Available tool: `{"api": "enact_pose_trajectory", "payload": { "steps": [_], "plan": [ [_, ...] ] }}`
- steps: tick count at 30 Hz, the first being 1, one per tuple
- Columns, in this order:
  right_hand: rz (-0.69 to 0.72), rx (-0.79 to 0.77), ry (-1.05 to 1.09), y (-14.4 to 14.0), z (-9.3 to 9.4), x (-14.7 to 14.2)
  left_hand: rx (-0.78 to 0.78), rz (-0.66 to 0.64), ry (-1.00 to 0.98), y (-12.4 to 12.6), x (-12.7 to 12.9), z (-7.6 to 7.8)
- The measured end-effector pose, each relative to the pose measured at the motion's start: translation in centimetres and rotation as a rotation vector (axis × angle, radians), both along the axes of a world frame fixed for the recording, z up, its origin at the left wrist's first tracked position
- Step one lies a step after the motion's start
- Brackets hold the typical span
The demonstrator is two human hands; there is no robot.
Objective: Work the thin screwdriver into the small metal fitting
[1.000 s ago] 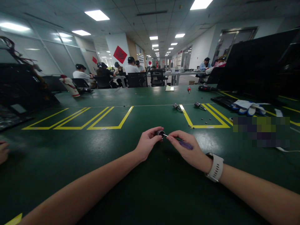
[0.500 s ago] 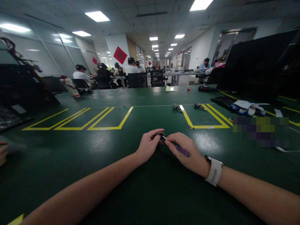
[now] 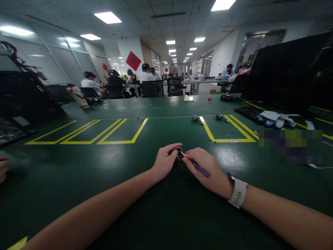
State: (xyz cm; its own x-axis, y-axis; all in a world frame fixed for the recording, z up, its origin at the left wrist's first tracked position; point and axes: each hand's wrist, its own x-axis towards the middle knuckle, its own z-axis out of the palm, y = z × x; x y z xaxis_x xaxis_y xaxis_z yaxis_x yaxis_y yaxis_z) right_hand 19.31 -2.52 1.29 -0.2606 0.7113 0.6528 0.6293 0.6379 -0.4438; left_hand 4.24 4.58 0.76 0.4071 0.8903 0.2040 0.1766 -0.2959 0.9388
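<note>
Between thumb and fingers, my left hand (image 3: 165,158) grips a small round metal-rimmed part (image 3: 178,151) with a dark inside; its exact kind I cannot make out. My right hand (image 3: 204,169) is closed around a screwdriver (image 3: 201,169) with a purple translucent handle. The screwdriver's thin shaft points left, its tip at the opening of the round part. Both hands are just above the green tabletop (image 3: 166,222). A pale watch band circles my right wrist.
Two dark metal tool parts (image 3: 222,118) and several tiny dark pieces (image 3: 229,136) lie by the yellow tape at right. Farther right are white-and-blue gloves (image 3: 276,119). A black power tool (image 3: 230,98) and a red-handled tool (image 3: 209,99) lie beyond. Another person's hand (image 3: 3,169) shows at the left edge.
My right hand has shifted very slightly and the screwdriver handle has tilted a little lower and to the left. My left hand keeps its hold.
</note>
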Motion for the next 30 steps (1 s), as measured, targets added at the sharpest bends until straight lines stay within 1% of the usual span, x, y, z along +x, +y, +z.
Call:
{"api": "enact_pose_trajectory", "payload": {
  "steps": [4, 7, 11, 16, 21, 26, 30],
  "plan": [
    [-0.005, -0.025, -0.016, -0.07, 0.1, -0.08, -0.006, 0.0, 0.019, -0.21, -0.06, 0.24],
    [0.006, -0.003, 0.013, -0.05, -0.08, 0.03, -0.015, -0.003, 0.018, -0.3, -0.07, 0.38],
    [0.011, 0.023, 0.02, -0.02, -0.28, 0.13, -0.019, 0.001, -0.003, -0.13, -0.07, 0.17],
    [-0.003, 0.008, 0.0, -0.09, -0.1, -0.01, -0.033, 0.017, -0.012, 0.11, 0.02, -0.27],
    [-0.009, -0.004, -0.008, -0.07, -0.06, 0.05, -0.038, -0.002, -0.013, -0.05, 0.05, -0.18],
    [0.026, 0.013, 0.026, -0.08, -0.3, 0.17, -0.032, -0.007, -0.014, -0.08, -0.01, -0.05],
    [0.026, -0.018, 0.051, -0.16, -0.23, 0.11, -0.057, -0.011, -0.034, -0.09, 0.0, -0.1]
  ]
}}
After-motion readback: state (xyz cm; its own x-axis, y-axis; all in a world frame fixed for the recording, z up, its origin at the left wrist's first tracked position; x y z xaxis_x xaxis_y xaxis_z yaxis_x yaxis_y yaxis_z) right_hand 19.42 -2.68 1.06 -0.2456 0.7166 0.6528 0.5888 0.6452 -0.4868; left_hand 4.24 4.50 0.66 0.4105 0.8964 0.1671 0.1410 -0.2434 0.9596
